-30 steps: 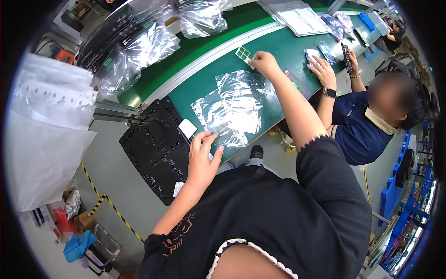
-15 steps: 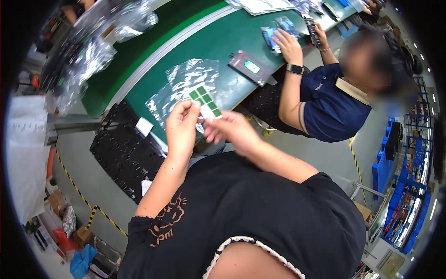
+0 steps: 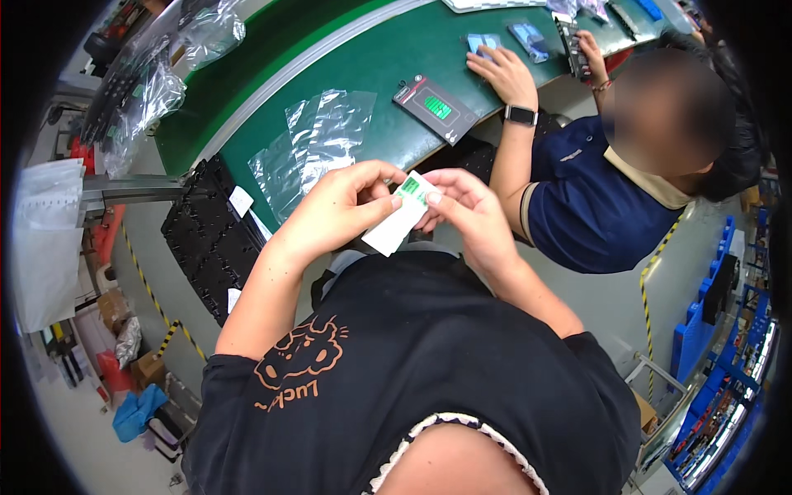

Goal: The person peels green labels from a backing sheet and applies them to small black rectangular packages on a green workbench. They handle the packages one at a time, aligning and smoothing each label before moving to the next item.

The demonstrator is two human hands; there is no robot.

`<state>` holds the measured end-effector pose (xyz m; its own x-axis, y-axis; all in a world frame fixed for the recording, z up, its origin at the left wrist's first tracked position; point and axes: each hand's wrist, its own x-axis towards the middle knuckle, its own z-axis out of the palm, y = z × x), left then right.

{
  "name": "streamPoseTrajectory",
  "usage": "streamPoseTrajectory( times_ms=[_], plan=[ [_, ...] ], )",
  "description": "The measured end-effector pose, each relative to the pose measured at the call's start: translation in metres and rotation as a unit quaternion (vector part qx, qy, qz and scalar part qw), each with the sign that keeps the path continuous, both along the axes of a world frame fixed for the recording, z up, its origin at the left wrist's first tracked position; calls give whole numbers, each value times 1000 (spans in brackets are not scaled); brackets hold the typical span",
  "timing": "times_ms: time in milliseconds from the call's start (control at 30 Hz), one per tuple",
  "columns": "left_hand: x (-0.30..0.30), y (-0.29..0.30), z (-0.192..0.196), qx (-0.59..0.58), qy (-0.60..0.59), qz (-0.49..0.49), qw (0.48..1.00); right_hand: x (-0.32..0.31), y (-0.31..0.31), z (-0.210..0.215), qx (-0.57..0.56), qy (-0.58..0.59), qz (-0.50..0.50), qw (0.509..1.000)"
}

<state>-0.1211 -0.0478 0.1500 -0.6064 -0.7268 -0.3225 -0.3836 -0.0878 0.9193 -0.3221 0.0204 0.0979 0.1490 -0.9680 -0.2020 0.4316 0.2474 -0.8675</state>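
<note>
Close to my body, a small white label sheet (image 3: 394, 228) with green labels near its top is held between both hands. My left hand (image 3: 346, 202) pinches its left edge with thumb and fingers. From the other side, my right hand (image 3: 474, 210) grips the upper right edge, its thumb over the green part. Fingers cover some of the green labels. Beyond the hands, flat clear plastic bags (image 3: 326, 136) overlap on the green table (image 3: 375, 62). A flat black box (image 3: 436, 109) with a green battery picture lies to their right.
A co-worker sits at my right; their hand (image 3: 507, 81) touches a blue packet (image 3: 481, 43), another blue packet (image 3: 528, 41) beside it. Black trays (image 3: 210, 235) stand at the left below a metal arm (image 3: 136, 190). Plastic-wrapped parts (image 3: 153, 91) hang at far left.
My hands have drawn the label sheet nearer to my body and to the right. It has turned, showing more plain white and fewer green labels. The co-worker's hand has shifted slightly.
</note>
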Motion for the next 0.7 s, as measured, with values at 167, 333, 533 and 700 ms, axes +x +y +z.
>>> streamPoseTrajectory(
  times_ms=[167,333,533,700],
  plan=[
    [-12,9,-9,-35,50,64,996,-10,-2,8,12,17,-24,999],
    [-25,30,-14,28,105,132,985,-10,6,9,63,-2,-41,997],
    [-27,40,-23,-56,111,172,977,-3,12,14,77,-41,-22,996],
    [-17,42,-18,-43,44,168,984,5,11,9,-7,30,-35,999]
  ],
)
